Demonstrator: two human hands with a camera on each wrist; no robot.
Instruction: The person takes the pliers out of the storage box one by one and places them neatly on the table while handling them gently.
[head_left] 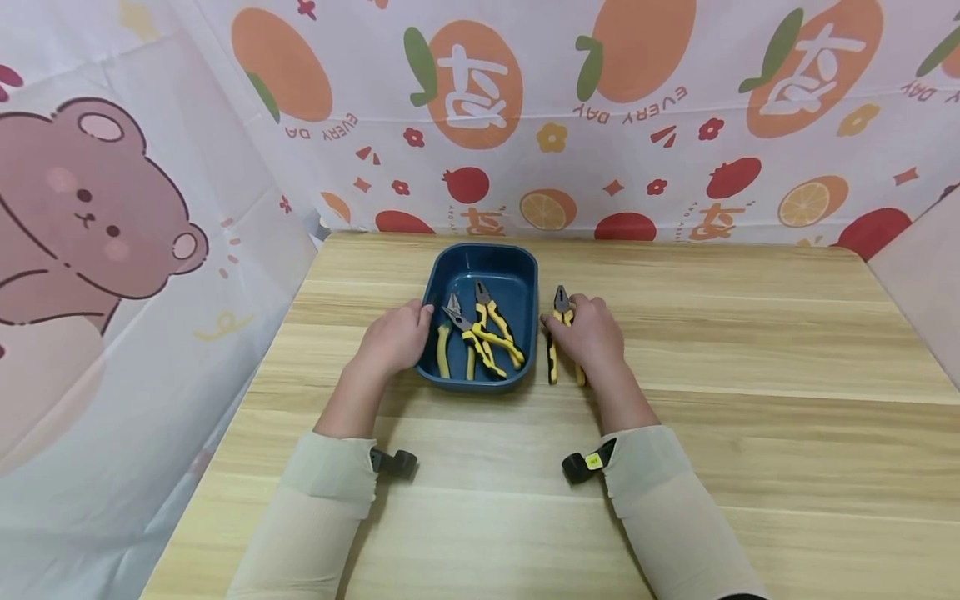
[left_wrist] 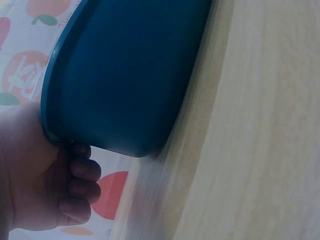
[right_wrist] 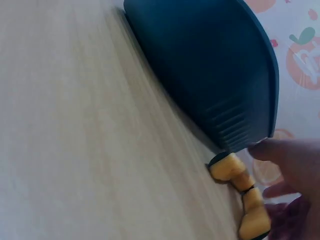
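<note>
Yellow-and-black-handled metal pliers (head_left: 561, 305) on pale wood-grain surface (head_left: 750, 467), just right of round-cornered blue bin (head_left: 516, 287). Astride handles: right hand (head_left: 592, 332); can't make out whether spread or pinching. At bin's left rim: left hand (head_left: 393, 336), grip pinching. Inside: several yellow-handled pliers (head_left: 497, 340), overlapping.

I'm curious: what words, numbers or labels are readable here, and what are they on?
"EVERY DAY": upside down, repeated on the cloth, sometimes cut off.
White writing on the fruit prints, orange writing below: I cannot make it out.
Yellow label on the black gadget at the right sleeve: too small to read.
Blue box, pliers: no lettering I can make out.
</note>
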